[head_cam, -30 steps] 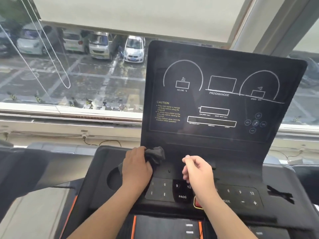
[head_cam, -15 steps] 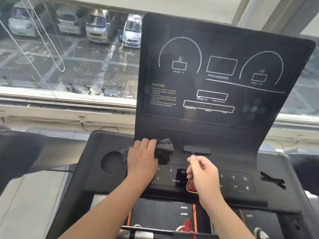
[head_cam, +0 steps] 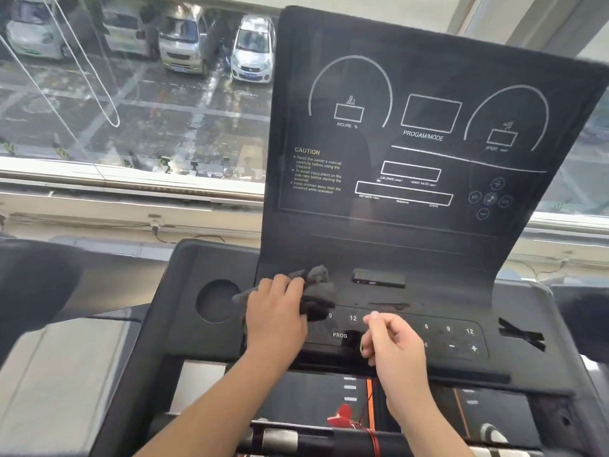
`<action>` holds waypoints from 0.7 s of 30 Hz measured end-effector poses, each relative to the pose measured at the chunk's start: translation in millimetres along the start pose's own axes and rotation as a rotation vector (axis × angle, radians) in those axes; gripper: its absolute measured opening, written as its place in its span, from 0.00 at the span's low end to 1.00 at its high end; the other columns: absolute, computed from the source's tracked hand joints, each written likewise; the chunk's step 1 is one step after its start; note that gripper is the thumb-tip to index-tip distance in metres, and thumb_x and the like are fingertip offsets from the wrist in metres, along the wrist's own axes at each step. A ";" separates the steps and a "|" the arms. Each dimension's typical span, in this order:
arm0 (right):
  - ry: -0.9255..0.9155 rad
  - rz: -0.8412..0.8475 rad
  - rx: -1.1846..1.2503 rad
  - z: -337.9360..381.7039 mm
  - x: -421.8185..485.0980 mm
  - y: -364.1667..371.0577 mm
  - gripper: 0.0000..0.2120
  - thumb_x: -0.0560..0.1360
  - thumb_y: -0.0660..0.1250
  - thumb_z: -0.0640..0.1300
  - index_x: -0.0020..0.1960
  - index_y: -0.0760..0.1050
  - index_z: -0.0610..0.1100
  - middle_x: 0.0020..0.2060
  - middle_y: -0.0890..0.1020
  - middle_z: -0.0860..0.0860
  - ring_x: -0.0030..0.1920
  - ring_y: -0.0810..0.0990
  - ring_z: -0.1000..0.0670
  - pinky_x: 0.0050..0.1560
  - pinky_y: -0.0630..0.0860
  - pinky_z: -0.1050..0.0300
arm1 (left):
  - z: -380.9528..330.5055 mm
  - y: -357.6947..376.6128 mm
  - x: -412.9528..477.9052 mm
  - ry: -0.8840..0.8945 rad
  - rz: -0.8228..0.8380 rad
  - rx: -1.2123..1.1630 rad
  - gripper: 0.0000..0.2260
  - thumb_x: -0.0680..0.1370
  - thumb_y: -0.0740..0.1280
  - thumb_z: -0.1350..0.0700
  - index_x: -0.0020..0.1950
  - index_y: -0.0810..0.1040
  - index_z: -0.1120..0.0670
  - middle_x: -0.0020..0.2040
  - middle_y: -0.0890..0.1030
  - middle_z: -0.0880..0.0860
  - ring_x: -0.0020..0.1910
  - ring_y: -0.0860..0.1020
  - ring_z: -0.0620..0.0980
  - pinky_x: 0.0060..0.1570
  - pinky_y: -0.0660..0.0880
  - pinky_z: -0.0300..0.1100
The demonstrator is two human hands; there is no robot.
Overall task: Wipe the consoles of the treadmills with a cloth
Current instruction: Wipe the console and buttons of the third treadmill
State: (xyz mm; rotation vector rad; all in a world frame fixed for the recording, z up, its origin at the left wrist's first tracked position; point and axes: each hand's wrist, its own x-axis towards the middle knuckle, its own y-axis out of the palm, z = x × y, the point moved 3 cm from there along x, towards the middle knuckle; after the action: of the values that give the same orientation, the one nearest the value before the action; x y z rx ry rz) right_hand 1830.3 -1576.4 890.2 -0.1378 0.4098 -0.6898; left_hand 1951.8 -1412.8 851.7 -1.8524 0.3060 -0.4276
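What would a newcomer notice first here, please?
The tall black console panel with white dial outlines fills the upper right. At its base the left hand grips a dark cloth, the right hand beside it. Parked cars show through the window, upper left.
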 end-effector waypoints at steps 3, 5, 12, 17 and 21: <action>-0.100 -0.019 -0.071 -3.3 -4.9 9.1 0.08 0.83 0.67 0.41 0.46 0.82 0.46 0.35 0.83 0.54 0.39 0.80 0.52 0.45 0.76 0.53 | -30.8 5.8 -32.6 0.149 0.076 -0.056 0.23 0.59 0.74 0.49 0.53 0.81 0.50 0.47 0.79 0.50 0.45 0.77 0.56 0.41 0.76 0.49; -0.342 -0.105 -0.285 -7.7 -10.6 17.0 0.06 0.81 0.67 0.42 0.54 0.82 0.48 0.48 0.82 0.57 0.50 0.81 0.55 0.55 0.78 0.51 | -31.1 2.1 -38.8 0.180 0.130 -0.124 0.23 0.62 0.70 0.46 0.56 0.80 0.48 0.50 0.79 0.47 0.48 0.77 0.54 0.45 0.77 0.47; -0.820 0.088 -0.833 -24.7 -27.8 65.1 0.19 0.82 0.61 0.52 0.65 0.83 0.45 0.60 0.84 0.50 0.63 0.81 0.45 0.68 0.74 0.50 | 53.1 -41.6 -14.1 -0.011 0.475 -0.991 0.18 0.74 0.74 0.50 0.64 0.81 0.48 0.57 0.83 0.44 0.55 0.81 0.41 0.60 0.78 0.40; -0.733 0.063 -1.205 -21.3 -37.0 88.8 0.36 0.72 0.63 0.70 0.60 0.85 0.41 0.57 0.86 0.44 0.60 0.84 0.38 0.59 0.82 0.39 | 110.9 -13.0 -24.3 -0.112 0.043 -0.304 0.06 0.78 0.67 0.48 0.55 0.77 0.44 0.41 0.81 0.43 0.41 0.80 0.47 0.43 0.77 0.49; -0.696 0.182 -1.373 -34.9 -33.0 106.7 0.39 0.73 0.57 0.67 0.69 0.80 0.38 0.67 0.81 0.38 0.68 0.80 0.34 0.69 0.71 0.35 | 107.0 -9.8 -26.8 -0.035 -0.015 -0.265 0.04 0.78 0.67 0.52 0.52 0.78 0.46 0.41 0.82 0.44 0.39 0.80 0.51 0.40 0.75 0.49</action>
State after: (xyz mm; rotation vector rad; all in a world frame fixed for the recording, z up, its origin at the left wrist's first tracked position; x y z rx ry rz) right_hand 1855.9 -1473.1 841.6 -1.5702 0.1498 -0.0440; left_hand 1974.4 -1307.2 827.2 -2.1192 0.3382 -0.3782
